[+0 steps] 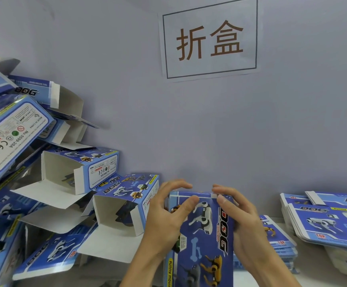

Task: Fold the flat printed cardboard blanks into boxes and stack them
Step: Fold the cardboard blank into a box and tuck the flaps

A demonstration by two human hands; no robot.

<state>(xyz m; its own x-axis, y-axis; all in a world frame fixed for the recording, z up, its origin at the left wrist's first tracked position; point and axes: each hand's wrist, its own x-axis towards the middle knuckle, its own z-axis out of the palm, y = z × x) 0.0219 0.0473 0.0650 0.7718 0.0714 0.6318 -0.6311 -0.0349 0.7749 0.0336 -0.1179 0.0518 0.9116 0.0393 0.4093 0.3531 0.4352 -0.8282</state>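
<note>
Both hands, left hand and right hand, grip the box, fingers curled over its far end; press that flap down evenly so it tucks square.

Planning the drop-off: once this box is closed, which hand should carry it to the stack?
Probably the left hand: the folded boxes are piled on its side, while the flat blanks lie by the right hand.

Two bare hands and forearms, lower centre of the frame.
The left hand and right hand wear no gloves, rings, watch or sleeves; short, unpainted nails.
</note>
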